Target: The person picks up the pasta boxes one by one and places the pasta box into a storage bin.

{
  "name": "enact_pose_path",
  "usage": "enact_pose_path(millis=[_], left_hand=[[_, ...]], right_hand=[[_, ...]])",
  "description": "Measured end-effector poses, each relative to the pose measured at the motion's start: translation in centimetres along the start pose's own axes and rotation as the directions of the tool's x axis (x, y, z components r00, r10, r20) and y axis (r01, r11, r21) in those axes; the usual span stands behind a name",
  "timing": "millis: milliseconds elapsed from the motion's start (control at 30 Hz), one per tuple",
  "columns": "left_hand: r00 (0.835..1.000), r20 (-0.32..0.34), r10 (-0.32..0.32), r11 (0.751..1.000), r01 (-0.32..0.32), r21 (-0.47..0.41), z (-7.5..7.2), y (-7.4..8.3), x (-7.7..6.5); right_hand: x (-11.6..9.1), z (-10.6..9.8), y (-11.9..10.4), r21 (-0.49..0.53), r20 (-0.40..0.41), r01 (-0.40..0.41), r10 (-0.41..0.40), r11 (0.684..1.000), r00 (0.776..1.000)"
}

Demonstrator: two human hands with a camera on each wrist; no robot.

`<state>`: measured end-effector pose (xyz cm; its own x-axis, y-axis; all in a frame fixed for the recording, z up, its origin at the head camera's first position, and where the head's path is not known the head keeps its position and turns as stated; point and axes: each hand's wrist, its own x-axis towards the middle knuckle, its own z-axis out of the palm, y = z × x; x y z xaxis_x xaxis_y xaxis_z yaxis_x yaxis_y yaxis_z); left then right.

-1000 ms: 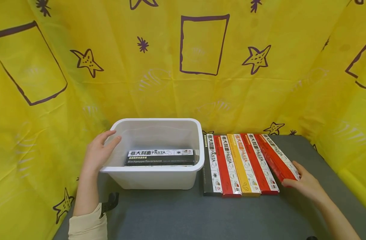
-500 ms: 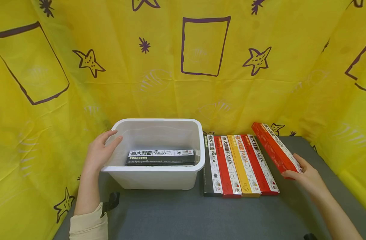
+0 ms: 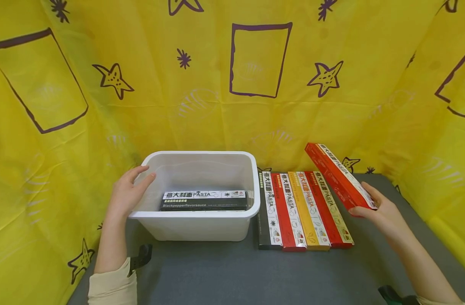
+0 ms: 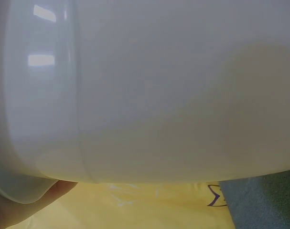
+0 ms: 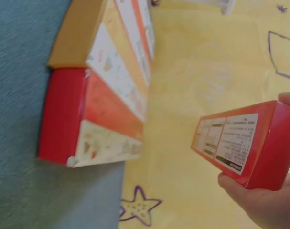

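My right hand (image 3: 382, 211) grips the near end of a red pasta box (image 3: 338, 176), thumb on one side and fingers on the other. The box is raised off the table and slants up toward the back left; its printed underside shows in the right wrist view. My left hand (image 3: 129, 190) is at the left rim of a white plastic bin (image 3: 201, 228), with thumb and fingers spread over the rim. In the left wrist view the bin's outer wall (image 4: 159, 95) fills most of the picture. Inside the bin lies a black pasta box (image 3: 203, 203).
Right of the bin, several pasta boxes lie side by side on the dark grey table (image 3: 217, 271): a black one (image 3: 265, 220), a red one (image 3: 287, 220), a yellow one (image 3: 308, 220) and another red one (image 3: 329, 216). Yellow patterned cloth (image 3: 201, 118) encloses the back and sides.
The right hand has lifted the rightmost red pasta box from the row and moved it up and slightly left. The left hand has stayed at the bin's rim.
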<state>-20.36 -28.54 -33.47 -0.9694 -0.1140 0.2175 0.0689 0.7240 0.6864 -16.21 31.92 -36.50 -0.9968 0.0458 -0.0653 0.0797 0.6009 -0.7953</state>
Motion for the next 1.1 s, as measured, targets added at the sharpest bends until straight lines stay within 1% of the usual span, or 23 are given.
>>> enact_pose_path(millis=[267, 467, 600, 767, 900, 1100], left_hand=[[1.0, -0.004, 0.002, 1.0, -0.002, 0.004, 0.0, -0.1, 0.1], [1.0, -0.01, 0.013, 1.0, -0.012, 0.014, 0.0, -0.2, 0.1], [1.0, -0.004, 0.002, 1.0, -0.002, 0.012, 0.0, -0.2, 0.1], [1.0, 0.009, -0.015, 1.0, 0.015, 0.007, -0.1, -0.1, 0.0], [1.0, 0.005, -0.011, 1.0, 0.011, 0.01, -0.1, -0.1, 0.0], [1.0, 0.002, -0.003, 1.0, 0.003, 0.007, -0.1, -0.2, 0.0]], right_hand=[[0.3, 0.4, -2.4, 0.033, -0.006, 0.044, -0.044, 0.998, 0.999], [0.3, 0.6, -4.1, 0.071, 0.009, 0.08, -0.081, 0.994, 0.997], [0.2, 1.0, -5.2, 0.082, 0.019, 0.111, -0.113, 0.99, 0.993], [0.4, 1.5, -6.6, 0.099, 0.045, 0.121, -0.126, 0.988, 0.991], [0.5, 1.9, -7.8, 0.114, 0.069, 0.123, -0.131, 0.986, 0.989], [0.8, 2.5, -9.4, 0.153, 0.104, 0.159, -0.176, 0.975, 0.979]])
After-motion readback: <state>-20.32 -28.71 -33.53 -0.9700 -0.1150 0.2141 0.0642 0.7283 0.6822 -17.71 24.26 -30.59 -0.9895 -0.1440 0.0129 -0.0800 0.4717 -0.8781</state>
